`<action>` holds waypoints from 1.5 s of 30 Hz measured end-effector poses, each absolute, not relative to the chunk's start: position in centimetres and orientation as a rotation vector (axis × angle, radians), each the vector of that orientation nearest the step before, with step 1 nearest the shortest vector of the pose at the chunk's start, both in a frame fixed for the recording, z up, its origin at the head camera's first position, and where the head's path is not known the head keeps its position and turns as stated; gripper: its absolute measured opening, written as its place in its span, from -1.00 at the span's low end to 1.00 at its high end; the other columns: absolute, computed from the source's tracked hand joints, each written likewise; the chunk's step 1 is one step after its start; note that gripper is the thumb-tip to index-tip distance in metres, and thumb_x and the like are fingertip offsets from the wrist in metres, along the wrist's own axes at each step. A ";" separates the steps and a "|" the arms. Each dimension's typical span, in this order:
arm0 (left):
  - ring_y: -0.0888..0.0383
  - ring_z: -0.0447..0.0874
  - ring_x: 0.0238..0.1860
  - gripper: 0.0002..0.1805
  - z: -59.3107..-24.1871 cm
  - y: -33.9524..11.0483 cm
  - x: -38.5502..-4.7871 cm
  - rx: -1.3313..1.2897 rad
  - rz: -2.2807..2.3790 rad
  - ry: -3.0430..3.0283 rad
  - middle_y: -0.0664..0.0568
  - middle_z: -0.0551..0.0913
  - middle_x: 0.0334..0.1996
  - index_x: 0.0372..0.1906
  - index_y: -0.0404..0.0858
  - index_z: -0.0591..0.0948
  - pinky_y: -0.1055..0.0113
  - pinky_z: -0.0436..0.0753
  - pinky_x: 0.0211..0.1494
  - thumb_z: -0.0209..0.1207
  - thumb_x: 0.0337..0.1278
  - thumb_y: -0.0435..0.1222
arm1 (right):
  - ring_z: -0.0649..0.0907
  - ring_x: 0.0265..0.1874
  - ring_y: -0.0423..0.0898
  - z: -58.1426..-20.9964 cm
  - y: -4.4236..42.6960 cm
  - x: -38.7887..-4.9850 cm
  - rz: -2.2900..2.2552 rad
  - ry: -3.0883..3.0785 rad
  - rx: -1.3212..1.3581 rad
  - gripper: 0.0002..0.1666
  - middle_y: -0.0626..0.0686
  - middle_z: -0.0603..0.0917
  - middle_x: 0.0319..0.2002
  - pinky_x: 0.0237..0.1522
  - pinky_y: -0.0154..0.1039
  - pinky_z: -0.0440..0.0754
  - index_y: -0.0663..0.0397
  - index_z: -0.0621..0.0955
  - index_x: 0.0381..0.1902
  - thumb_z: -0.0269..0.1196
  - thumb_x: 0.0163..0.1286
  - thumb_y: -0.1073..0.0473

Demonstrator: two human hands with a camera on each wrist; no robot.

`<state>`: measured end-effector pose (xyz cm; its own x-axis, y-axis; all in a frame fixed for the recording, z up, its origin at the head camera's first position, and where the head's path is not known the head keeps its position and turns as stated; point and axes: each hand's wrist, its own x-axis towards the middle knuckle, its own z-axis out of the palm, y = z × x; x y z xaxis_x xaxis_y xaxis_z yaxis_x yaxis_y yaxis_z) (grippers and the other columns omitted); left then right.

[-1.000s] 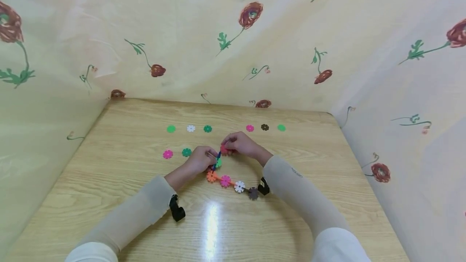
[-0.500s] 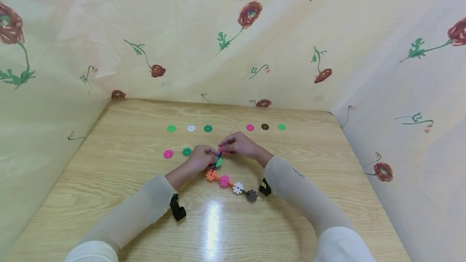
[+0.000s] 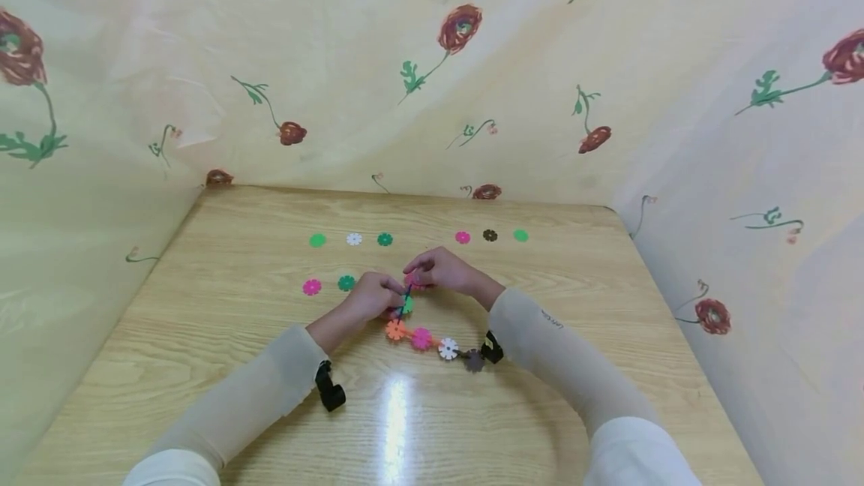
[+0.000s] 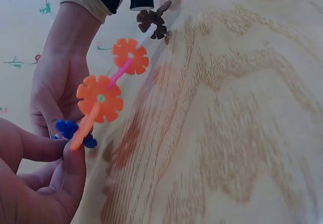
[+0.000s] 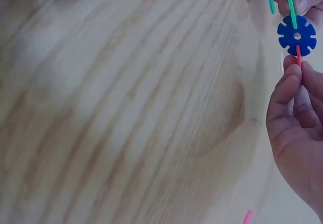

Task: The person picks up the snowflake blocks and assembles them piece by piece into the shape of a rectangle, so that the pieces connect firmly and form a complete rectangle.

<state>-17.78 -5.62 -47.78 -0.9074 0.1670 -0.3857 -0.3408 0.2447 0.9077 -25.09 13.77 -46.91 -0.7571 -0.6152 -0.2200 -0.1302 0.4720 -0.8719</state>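
A chain of slotted flower-shaped plastic discs hangs between my hands above the table. In the head view it runs from a dark brown disc (image 3: 474, 360) through a white disc (image 3: 448, 349), a pink disc (image 3: 421, 338) and an orange disc (image 3: 396, 330) up to a green disc (image 3: 407, 306). My left hand (image 3: 371, 297) pinches the chain near its upper part, by an edge-on orange piece in the left wrist view. My right hand (image 3: 445, 270) pinches a red disc (image 5: 299, 62) edge-on, joined to a blue disc (image 5: 297, 36). Fingers partly hide both grips.
Loose discs lie flat on the wooden table (image 3: 236, 261): a pink one (image 3: 312, 287) and a teal one (image 3: 346, 283) left of my hands. Behind stands a row with light green (image 3: 317, 240), white (image 3: 354, 239) and brown (image 3: 490, 235) among its discs. Flowered cloth (image 3: 351, 58) surrounds the table.
Both hands stay nearly in place, with small shifts of the right fingers over the red disc. The chain's lower end swings slightly left, then back to the right.
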 end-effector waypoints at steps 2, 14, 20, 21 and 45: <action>0.12 0.68 -0.43 -0.79 -47.9 -5.6 -17.7 -0.140 1.711 2.073 -0.17 0.68 -0.20 -0.06 -0.43 0.67 0.31 0.74 -0.32 0.24 0.21 -0.51 | 0.69 -0.31 -0.14 -47.0 13.7 -25.0 -1.239 2.200 -0.617 -0.74 0.08 0.77 -0.23 -0.22 -0.27 0.69 0.34 0.69 0.01 0.23 0.41 0.43; 0.06 0.69 -0.53 -0.75 -47.4 -5.8 -17.9 -0.143 1.557 2.078 -0.16 0.66 -0.34 -0.17 -0.37 0.67 0.29 0.70 -0.51 0.05 0.42 -0.29 | 0.69 -0.30 -0.12 -46.2 13.5 -24.5 -1.135 2.125 -0.681 -0.69 0.07 0.76 -0.19 -0.21 -0.27 0.69 0.32 0.67 0.07 0.19 0.40 0.47; 0.10 0.66 -0.53 -0.76 -47.7 -5.8 -18.2 -0.113 1.543 2.079 -0.14 0.69 -0.35 -0.20 -0.35 0.68 0.30 0.69 -0.52 0.05 0.47 -0.31 | 0.74 -0.25 -0.02 -45.9 14.2 -25.4 -1.045 2.175 -0.672 -0.70 0.14 0.75 -0.15 -0.13 -0.18 0.72 0.36 0.63 0.10 0.17 0.45 0.41; 0.10 0.66 -0.53 -0.77 -47.8 -5.8 -18.3 -0.120 1.545 2.072 -0.14 0.69 -0.35 -0.19 -0.34 0.68 0.30 0.69 -0.52 0.05 0.47 -0.31 | 0.73 -0.23 -0.01 -45.9 14.5 -25.9 -0.994 2.258 -0.689 -0.70 0.16 0.75 -0.14 -0.12 -0.16 0.72 0.35 0.64 0.09 0.17 0.45 0.40; 0.14 0.63 -0.59 -0.82 -47.8 -5.5 -19.5 -0.069 1.503 2.041 -0.13 0.70 -0.41 -0.26 -0.32 0.70 0.32 0.70 -0.51 0.18 0.41 -0.29 | 0.62 -0.27 0.02 -46.6 19.4 -28.4 -0.718 2.829 -0.367 -0.84 0.14 0.65 -0.27 -0.18 -0.14 0.64 0.25 0.57 -0.14 0.25 0.32 0.41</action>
<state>-19.48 -5.51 -47.76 -0.8206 0.2976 -0.4879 -0.3776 0.3586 0.8537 -28.43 19.38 -46.65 -0.9493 -0.2860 -0.1307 -0.1891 0.8513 -0.4894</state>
